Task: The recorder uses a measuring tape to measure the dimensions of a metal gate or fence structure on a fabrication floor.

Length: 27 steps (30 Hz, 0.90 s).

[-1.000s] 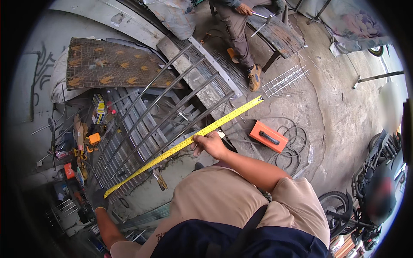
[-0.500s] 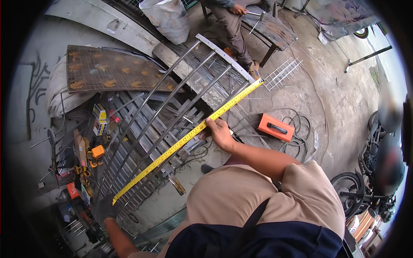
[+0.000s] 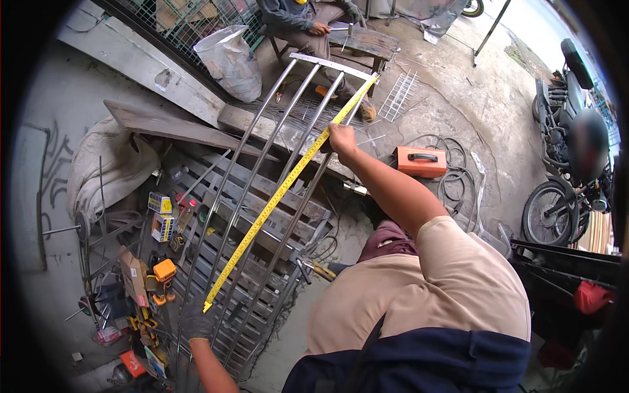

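Note:
A yellow tape measure (image 3: 265,213) is stretched lengthwise along a frame of shiny metal tubes (image 3: 244,187). Its far end lies at a flat metal crossbar (image 3: 327,63), which joins the tubes. My right hand (image 3: 342,139), bare, is closed around the blade and the tube beneath it, not far from that crossbar. At the tape's near end, my left hand (image 3: 196,319) wears a dark grey glove and closes on the tape by the tubes. Its fingertips are partly hidden.
Under the frame lies a slatted metal rack (image 3: 262,288). To the left are a tilted board (image 3: 177,131) and scattered tools with an orange power tool (image 3: 165,270). An orange machine (image 3: 421,162) with cables and a motorcycle (image 3: 557,203) stand right. A seated person (image 3: 304,26) holds a hammer.
My view has swung, so the frame stands more upright in it. My right hand has slid along the tape toward the far crossbar. My left hand stays at the near end.

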Motion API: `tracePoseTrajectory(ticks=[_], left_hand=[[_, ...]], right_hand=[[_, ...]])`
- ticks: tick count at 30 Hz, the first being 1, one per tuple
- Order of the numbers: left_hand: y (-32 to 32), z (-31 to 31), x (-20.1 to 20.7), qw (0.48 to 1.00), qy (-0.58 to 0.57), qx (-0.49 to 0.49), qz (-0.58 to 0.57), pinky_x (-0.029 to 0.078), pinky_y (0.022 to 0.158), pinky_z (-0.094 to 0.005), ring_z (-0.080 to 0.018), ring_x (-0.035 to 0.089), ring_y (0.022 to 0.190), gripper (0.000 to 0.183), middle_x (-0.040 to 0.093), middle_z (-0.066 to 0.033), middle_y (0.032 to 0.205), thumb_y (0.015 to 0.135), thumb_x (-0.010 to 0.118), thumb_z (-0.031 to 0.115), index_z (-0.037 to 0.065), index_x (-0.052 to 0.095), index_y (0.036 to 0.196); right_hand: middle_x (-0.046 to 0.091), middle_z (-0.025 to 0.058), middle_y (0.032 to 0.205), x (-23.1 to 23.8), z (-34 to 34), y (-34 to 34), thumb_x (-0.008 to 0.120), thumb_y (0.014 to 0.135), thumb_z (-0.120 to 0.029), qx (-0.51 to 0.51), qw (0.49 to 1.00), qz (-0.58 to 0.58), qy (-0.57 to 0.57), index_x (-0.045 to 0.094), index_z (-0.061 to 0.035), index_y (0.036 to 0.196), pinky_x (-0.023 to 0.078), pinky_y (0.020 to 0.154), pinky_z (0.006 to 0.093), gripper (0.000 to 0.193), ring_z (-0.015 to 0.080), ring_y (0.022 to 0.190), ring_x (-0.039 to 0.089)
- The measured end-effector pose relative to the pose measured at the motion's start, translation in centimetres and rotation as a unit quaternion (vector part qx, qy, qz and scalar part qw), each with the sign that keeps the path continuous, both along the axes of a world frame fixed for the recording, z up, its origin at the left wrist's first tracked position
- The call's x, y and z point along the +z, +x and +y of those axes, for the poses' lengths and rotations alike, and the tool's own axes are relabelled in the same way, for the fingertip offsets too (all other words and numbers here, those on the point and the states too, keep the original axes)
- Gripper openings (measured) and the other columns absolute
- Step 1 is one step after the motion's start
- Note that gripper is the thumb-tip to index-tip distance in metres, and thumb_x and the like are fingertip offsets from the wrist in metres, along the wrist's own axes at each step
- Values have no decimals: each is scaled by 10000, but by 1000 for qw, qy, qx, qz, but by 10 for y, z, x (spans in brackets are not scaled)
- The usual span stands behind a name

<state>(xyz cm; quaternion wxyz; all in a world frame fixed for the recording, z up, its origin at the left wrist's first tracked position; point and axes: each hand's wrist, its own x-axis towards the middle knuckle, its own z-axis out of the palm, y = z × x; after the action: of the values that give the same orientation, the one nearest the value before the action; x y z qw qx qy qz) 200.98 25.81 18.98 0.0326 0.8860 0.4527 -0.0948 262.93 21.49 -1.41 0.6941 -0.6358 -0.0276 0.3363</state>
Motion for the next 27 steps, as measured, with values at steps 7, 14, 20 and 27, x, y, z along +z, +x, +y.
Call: tracePoseTrajectory(ticks=[7,14,20,27], left_hand=[[-22,-12,4,999,1,-10,-36,519,894,-474,-389,643,1037,412,686,-174,1129,780,784,227,66,688,1147],[-24,-12,12,999,31,7,-22,508,948,-478,-406,629,1095,433,662,-201,1200,819,780,245,52,672,1191],[-18,-11,21,998,49,7,-24,501,970,-465,-389,637,1097,486,677,-190,1201,761,826,211,56,678,1197],[-10,-9,31,997,72,-9,-3,497,987,-466,-386,630,1129,480,672,-184,1221,801,806,253,75,671,1226]], right_hand=[[674,218,728,19,-4,-17,519,1010,-230,-47,998,32,26,622,125,881,561,464,417,392,317,567,697],[675,215,813,28,-7,-15,570,967,-183,-59,995,74,30,603,122,955,621,540,472,307,369,635,714],[683,205,809,25,-7,-17,549,979,-198,-65,994,73,45,640,107,921,590,515,428,323,332,638,712],[693,188,816,16,-6,-15,531,1013,-229,-70,992,81,62,661,114,923,577,580,393,378,282,656,701]])
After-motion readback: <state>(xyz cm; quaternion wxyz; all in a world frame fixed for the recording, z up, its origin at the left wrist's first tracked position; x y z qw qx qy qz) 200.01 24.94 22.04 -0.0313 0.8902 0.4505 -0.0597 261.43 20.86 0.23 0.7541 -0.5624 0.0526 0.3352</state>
